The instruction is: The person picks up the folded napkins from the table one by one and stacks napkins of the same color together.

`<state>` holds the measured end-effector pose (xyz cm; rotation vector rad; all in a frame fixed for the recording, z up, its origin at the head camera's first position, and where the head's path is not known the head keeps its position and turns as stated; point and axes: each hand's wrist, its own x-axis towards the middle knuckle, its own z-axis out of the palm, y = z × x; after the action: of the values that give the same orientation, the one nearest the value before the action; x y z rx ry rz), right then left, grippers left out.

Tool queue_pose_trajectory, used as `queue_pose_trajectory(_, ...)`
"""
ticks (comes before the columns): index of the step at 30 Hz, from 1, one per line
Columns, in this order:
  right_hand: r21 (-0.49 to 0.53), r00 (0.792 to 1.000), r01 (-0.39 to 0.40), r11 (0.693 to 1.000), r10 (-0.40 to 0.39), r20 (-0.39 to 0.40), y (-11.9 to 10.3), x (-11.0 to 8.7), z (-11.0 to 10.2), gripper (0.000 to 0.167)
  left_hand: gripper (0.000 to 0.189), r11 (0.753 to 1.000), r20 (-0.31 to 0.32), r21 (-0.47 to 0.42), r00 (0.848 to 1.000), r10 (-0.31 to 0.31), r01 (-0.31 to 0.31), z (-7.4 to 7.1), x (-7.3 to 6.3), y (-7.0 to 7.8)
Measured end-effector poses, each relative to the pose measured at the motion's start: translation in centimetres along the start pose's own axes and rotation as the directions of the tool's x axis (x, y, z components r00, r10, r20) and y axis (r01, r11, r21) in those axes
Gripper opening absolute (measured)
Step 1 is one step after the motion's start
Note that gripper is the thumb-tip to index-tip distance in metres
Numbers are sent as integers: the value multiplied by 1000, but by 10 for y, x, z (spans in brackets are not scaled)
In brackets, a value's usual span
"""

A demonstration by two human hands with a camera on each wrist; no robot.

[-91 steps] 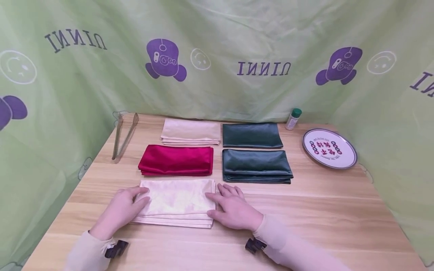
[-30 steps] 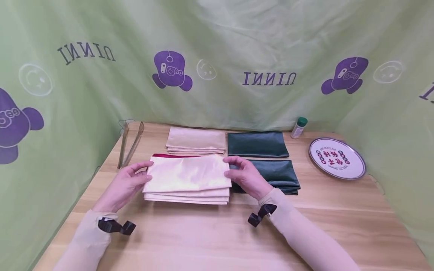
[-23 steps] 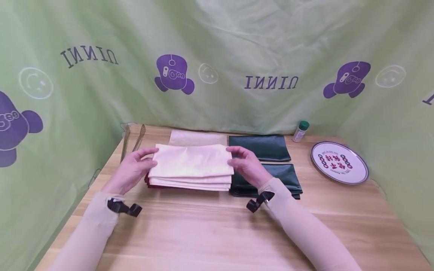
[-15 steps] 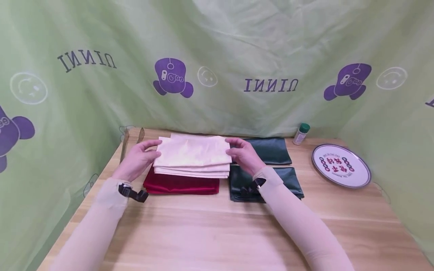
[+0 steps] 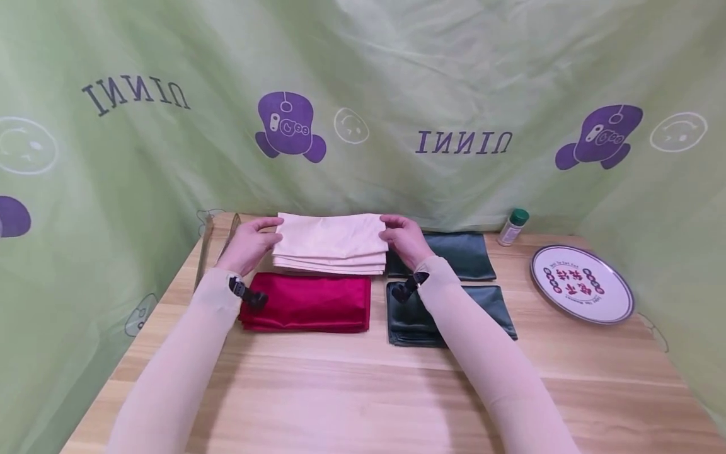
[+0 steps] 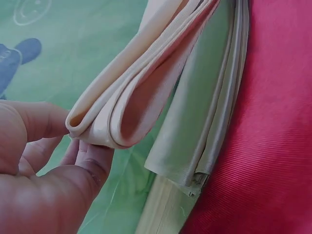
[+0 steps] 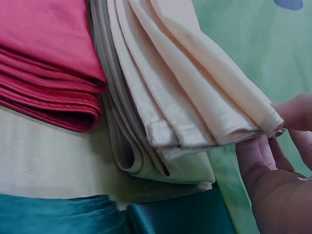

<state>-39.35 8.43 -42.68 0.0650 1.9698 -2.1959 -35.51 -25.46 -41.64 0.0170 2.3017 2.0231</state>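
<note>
Both of my hands hold a folded pale pink satin cloth (image 5: 331, 236) by its two ends, near the back of the table. My left hand (image 5: 249, 246) pinches its left end between thumb and fingers; my right hand (image 5: 407, 239) pinches the right end. In the left wrist view the held cloth's folded layers (image 6: 141, 109) hang in loops. Another folded pale cloth (image 6: 190, 136) lies below it, also showing under the held cloth in the right wrist view (image 7: 190, 168); the head view hides it. A folded red cloth (image 5: 312, 302) lies just in front.
Two folded dark green cloths, one behind (image 5: 462, 252) and one in front (image 5: 488, 309), lie to the right, partly under my right arm. A white plate (image 5: 612, 284) and a green-capped bottle (image 5: 512, 230) stand farther right. Metal tongs (image 5: 202, 252) lie at the left edge.
The held pale cloth was lying in front of the red one. Both hands have lifted it and carried it back over the red cloth to above the rear pale cloth.
</note>
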Motion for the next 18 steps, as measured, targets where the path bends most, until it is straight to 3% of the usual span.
queue_pose_trajectory(9, -151, 998, 51, 987, -56, -35, 8, 16, 4, 44, 44, 997, -89, 72, 996, 6, 0, 8, 21, -12)
queue_pose_trajectory(14, -271, 998, 61, 961, -63, 1, 14, 17, 2, 48, 47, 987, -71, 158, 997, -26, 37, 5, 22, -24)
queue_pose_trajectory(18, -294, 998, 57, 954, -55, 16, 15, 16, -5, 50, 51, 976, -64, 212, 997, -47, 59, -2, 19, -28)
